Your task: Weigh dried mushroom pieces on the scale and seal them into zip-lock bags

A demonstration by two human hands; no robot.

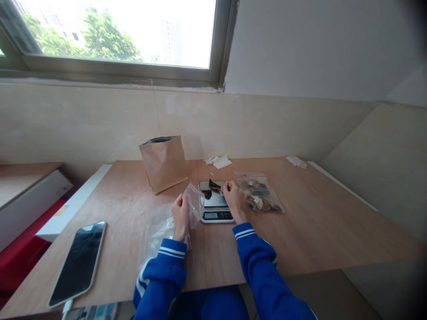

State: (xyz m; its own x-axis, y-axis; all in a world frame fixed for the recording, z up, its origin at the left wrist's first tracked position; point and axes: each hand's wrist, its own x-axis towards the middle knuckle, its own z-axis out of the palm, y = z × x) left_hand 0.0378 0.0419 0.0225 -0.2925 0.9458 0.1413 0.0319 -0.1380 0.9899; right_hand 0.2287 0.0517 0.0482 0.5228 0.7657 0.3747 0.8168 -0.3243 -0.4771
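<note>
My left hand (180, 215) pinches a clear zip bag (196, 202) with a red seal line, its mouth tilted toward the scale. A small digital kitchen scale (215, 202) with a lit display lies in front of me. Dark, dried-looking pieces (213, 185) rest on its plate. Over the plate's right side, my right hand (234, 199) has its fingers pinched together; what they hold, if anything, is hidden. Just right of it lie two filled zip bags (265, 202) with brown, dark and pale pieces inside.
A brown paper bag (164, 164) stands open at the back left. More clear plastic bags (156, 233) lie under my left forearm. A phone (78, 262) with a cable is at the left edge. Torn white paper (222, 161) lies by the wall.
</note>
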